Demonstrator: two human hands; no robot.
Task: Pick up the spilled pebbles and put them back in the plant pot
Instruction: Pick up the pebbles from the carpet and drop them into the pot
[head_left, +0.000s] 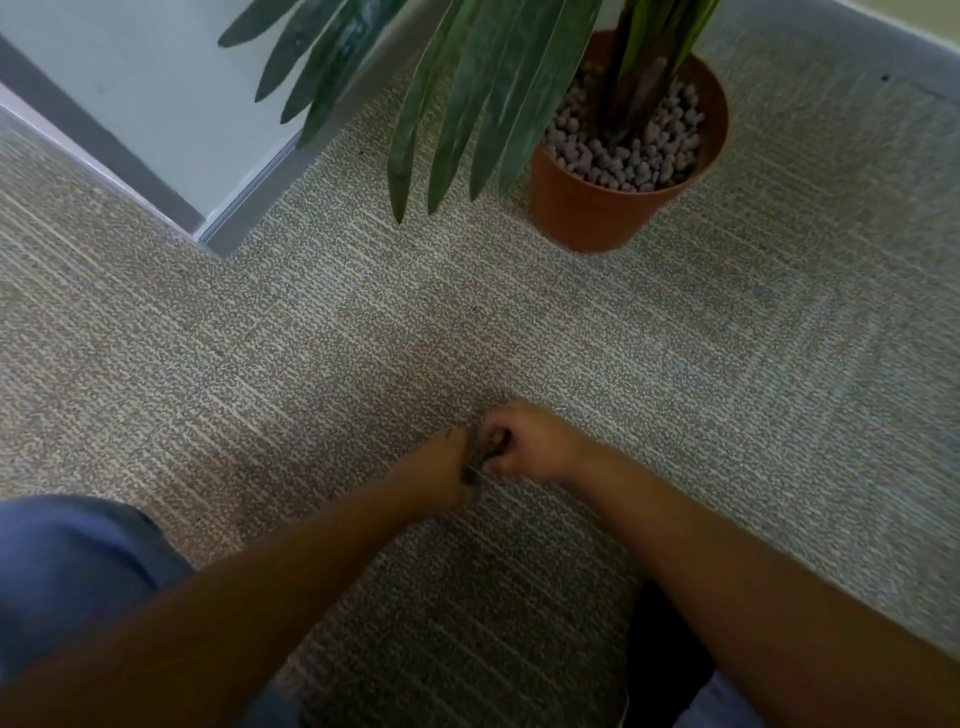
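Note:
A terracotta plant pot (587, 213) stands on the carpet at the upper right, filled with grey-brown pebbles (628, 156) around a green plant's stem. My two hands meet low over the carpet in the lower middle. My left hand (441, 467) is cupped with its edge toward the right hand, and dark pebbles (474, 472) show at its rim. My right hand (524, 441) is curled, fingers closed on a few pebbles against the left palm. I see no loose pebbles on the carpet around the hands.
Long green leaves (467, 104) hang over the carpet left of the pot. A white wall corner with grey skirting (249, 208) juts in at the upper left. My blue-clad knee (67, 566) is at the lower left. Speckled beige carpet (727, 364) covers the floor.

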